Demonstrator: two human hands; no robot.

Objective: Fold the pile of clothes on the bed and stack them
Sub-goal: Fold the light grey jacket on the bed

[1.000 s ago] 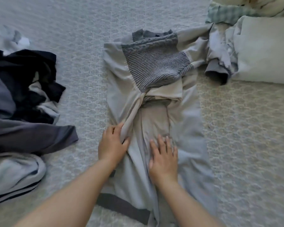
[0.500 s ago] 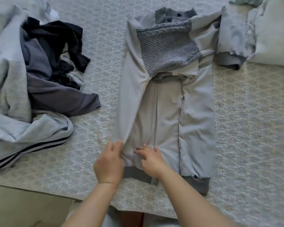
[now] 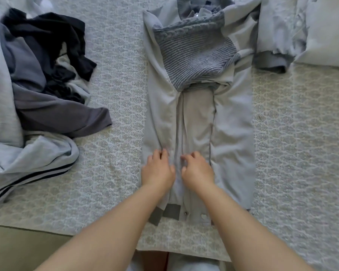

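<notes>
I am pinching the jacket with curled fingers of my left hand and right hand, side by side. It is lying lengthwise, stretching straight away from my fingertips.

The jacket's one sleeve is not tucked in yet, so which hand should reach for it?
The right. The sleeve sprawls off the jacket on the right hand's side, toward the pillow. The left hand would have to cross over; it can hold the fabric down.
</notes>
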